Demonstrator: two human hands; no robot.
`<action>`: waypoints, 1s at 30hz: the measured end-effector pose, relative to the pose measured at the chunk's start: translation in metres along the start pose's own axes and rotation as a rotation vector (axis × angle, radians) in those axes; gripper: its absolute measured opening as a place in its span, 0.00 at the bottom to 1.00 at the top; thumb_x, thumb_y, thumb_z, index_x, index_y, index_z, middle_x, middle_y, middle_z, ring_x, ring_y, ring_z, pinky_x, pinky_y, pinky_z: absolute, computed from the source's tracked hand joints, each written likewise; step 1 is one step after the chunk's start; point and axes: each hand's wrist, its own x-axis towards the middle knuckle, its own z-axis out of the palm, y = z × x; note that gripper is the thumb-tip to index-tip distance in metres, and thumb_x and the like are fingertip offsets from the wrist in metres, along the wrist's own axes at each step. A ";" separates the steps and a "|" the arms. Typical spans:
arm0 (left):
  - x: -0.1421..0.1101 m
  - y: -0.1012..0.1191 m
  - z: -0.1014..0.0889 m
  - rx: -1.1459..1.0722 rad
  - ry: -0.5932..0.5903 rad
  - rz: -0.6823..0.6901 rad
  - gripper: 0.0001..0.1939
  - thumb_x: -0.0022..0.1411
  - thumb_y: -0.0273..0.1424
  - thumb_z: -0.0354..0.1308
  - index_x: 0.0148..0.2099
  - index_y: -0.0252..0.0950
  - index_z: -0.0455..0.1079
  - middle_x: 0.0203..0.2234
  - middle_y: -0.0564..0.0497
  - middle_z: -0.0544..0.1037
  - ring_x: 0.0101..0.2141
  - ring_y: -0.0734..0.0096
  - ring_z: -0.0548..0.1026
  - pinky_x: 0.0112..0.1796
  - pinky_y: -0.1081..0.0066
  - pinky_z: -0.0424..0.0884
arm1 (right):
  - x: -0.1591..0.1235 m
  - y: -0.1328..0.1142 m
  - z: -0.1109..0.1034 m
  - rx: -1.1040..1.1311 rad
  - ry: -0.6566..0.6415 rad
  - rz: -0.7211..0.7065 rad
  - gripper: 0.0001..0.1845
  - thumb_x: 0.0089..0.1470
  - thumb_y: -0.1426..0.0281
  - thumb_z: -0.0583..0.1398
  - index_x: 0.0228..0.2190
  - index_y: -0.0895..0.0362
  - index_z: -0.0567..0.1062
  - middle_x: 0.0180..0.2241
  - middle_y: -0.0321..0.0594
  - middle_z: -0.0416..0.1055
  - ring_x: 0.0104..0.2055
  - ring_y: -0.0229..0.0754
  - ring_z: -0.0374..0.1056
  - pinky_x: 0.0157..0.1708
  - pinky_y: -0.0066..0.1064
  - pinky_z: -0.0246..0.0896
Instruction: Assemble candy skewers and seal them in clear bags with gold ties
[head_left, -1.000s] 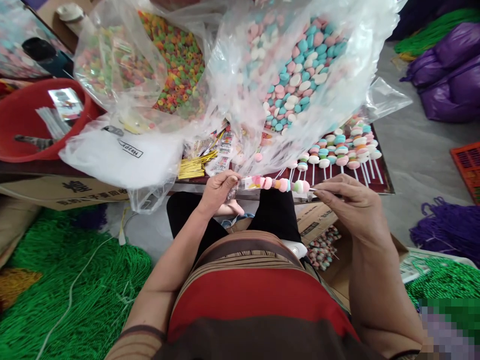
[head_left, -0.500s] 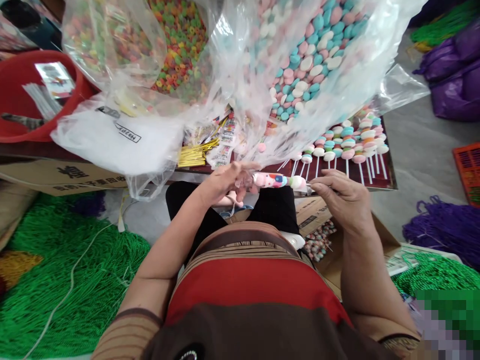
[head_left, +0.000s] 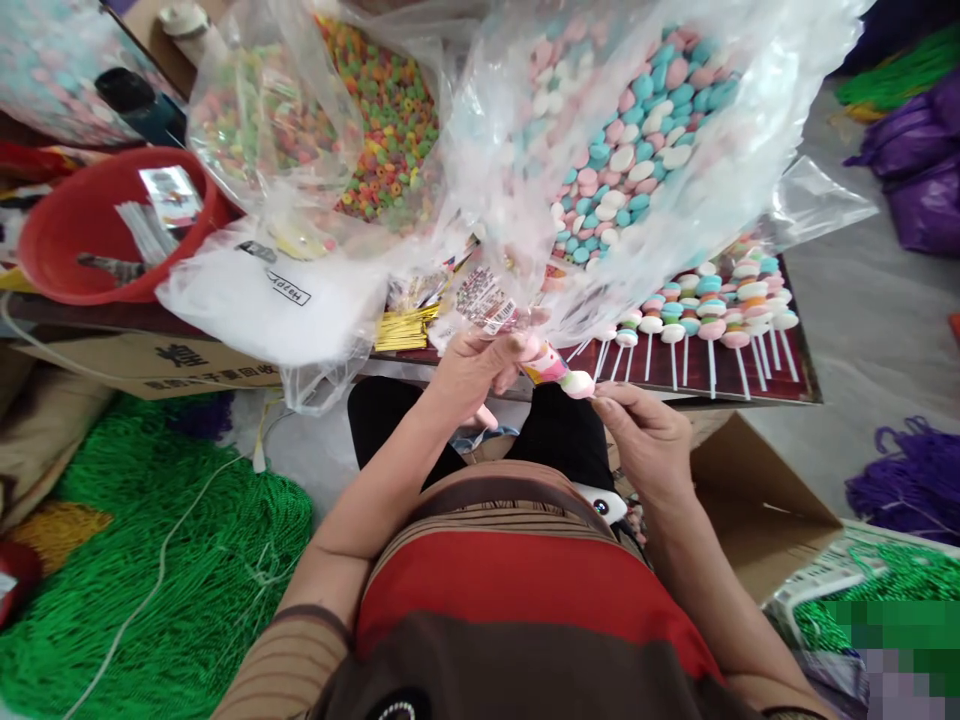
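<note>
My left hand (head_left: 474, 368) is closed around a small printed clear wrapper (head_left: 487, 300) with a candy skewer (head_left: 564, 374) pushed into it. Pink, yellow and white candies show at the wrapper's mouth. My right hand (head_left: 645, 436) pinches the skewer's stick end just right of the last white candy. Both hands are above my lap, in front of a low dark red table (head_left: 795, 372).
A row of finished candy skewers (head_left: 709, 310) lies on the table. Above it hang a bag of pastel candies (head_left: 630, 150) and a bag of coloured rings (head_left: 375, 130). A red basin (head_left: 82, 225), gold twist ties (head_left: 405, 328), an open cardboard box (head_left: 750, 500) and green string (head_left: 172, 570) surround me.
The skewer has slid further left into the wrapper, so fewer candies show. My right hand followed it leftward toward my left hand. The wrapper's printed end now sticks up above my left hand.
</note>
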 end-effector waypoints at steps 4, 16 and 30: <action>0.000 -0.002 0.013 -0.182 0.025 0.085 0.30 0.50 0.58 0.69 0.26 0.35 0.70 0.13 0.60 0.60 0.15 0.84 0.56 0.18 0.75 0.52 | -0.010 0.007 0.012 0.005 0.121 0.037 0.10 0.57 0.59 0.68 0.31 0.52 0.83 0.28 0.36 0.79 0.28 0.39 0.70 0.30 0.31 0.66; -0.006 -0.020 0.019 -0.170 0.030 0.111 0.24 0.47 0.51 0.75 0.35 0.38 0.76 0.19 0.59 0.71 0.17 0.85 0.59 0.18 0.76 0.57 | -0.011 -0.020 0.054 0.294 -0.089 0.271 0.24 0.62 0.49 0.60 0.29 0.56 0.78 0.21 0.31 0.67 0.19 0.30 0.51 0.19 0.26 0.49; -0.011 -0.018 0.001 0.032 -0.120 0.010 0.25 0.51 0.53 0.72 0.34 0.35 0.76 0.19 0.57 0.71 0.22 0.80 0.68 0.24 0.76 0.65 | -0.003 -0.037 0.059 0.245 -0.217 0.197 0.22 0.66 0.49 0.56 0.31 0.53 0.74 0.15 0.26 0.62 0.16 0.31 0.56 0.18 0.24 0.54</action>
